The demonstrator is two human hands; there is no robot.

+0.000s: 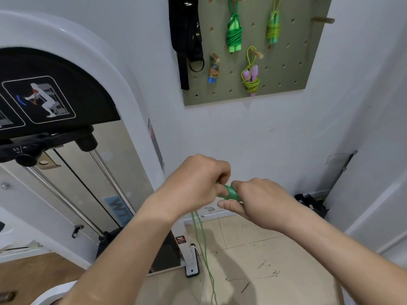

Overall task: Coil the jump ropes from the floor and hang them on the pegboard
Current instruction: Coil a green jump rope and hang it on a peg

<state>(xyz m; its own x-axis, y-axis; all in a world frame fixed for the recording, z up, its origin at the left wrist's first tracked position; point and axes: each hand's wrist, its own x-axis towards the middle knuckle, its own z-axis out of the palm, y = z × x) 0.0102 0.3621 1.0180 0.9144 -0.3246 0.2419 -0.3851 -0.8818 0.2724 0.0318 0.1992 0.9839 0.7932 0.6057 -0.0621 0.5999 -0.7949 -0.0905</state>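
A: While four coiled ropes (234, 34) hang on the far pegboard (286, 69), what remains?

B: Left hand (193, 186) and right hand (262, 201) grasp the green handles (230, 193); the cord (201, 238) hangs uncoiled toward the floor (253, 249). Coiling and hanging remain.

A white gym machine (66, 40) is standing at left, black straps (184, 29) are hanging on the wall (242, 133), dark clutter (310, 202) is lying in the corner
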